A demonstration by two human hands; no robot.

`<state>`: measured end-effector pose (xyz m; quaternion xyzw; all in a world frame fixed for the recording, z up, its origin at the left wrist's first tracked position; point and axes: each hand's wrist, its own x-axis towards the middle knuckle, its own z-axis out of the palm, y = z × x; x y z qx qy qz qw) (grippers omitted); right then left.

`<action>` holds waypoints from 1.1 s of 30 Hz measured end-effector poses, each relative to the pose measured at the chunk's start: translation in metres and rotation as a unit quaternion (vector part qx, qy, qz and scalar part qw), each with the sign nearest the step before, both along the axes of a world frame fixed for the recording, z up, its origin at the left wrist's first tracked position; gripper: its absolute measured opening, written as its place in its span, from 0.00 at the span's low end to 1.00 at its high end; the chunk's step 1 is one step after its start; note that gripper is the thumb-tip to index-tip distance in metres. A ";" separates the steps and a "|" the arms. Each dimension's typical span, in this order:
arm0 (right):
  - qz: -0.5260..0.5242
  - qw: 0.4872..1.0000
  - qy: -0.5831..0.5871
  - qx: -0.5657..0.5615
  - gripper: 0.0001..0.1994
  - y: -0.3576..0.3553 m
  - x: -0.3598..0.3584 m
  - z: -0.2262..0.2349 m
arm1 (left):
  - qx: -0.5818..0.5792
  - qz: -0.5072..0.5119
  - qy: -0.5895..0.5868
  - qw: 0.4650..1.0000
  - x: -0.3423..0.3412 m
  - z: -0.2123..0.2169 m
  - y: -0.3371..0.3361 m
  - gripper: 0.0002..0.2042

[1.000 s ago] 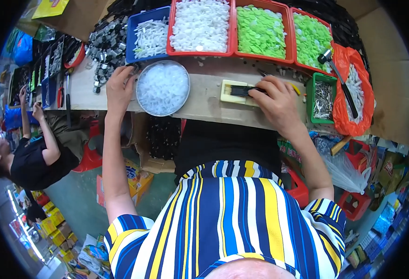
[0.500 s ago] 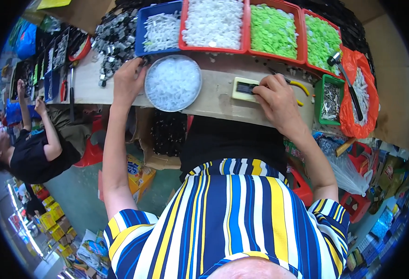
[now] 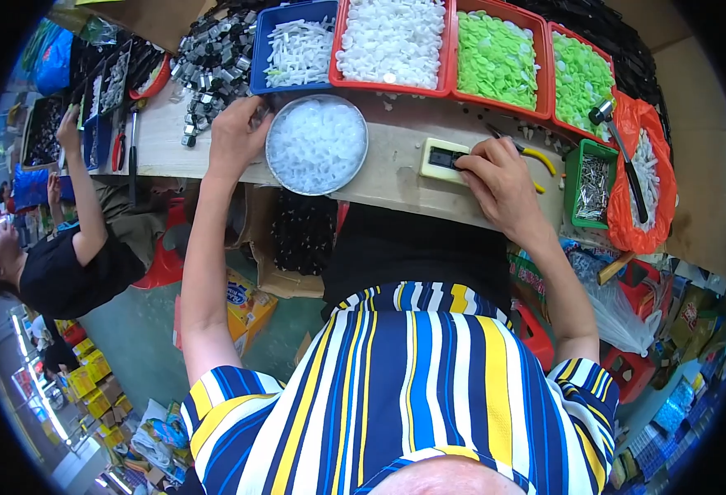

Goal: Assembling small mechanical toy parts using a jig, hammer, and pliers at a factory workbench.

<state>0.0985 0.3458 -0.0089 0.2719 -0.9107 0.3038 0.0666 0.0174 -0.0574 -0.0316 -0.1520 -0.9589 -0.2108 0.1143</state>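
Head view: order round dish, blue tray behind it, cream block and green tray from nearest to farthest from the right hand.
1. Cream block, at the right hand
2. Green tray, to the right
3. Round dish, to the left
4. Blue tray, behind the dish

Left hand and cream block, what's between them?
In the head view, the round bowl of whitish pieces, then bare tabletop, lies between the left hand and cream block.

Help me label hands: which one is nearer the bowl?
Left. The left hand is beside the bowl, by its left rim; the right hand is farther off, rightward, at the cream block.
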 end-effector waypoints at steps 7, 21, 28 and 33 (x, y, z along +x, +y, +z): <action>-0.002 1.000 0.008 0.000 0.08 0.006 0.002 -0.004 | 0.264 0.113 -0.120 0.950 0.027 0.002 -0.020 0.15; 0.006 0.988 0.141 -0.068 0.18 -0.040 0.016 0.023 | 0.615 0.018 -0.398 0.680 0.088 0.042 0.177 0.13; -0.042 0.997 0.047 -0.052 0.13 -0.014 0.002 0.011 | 0.418 -0.009 -0.177 0.891 0.090 0.029 0.192 0.15; -0.043 0.998 0.042 -0.029 0.11 -0.014 -0.007 -0.009 | 0.230 -0.076 0.033 0.970 0.083 0.021 0.190 0.13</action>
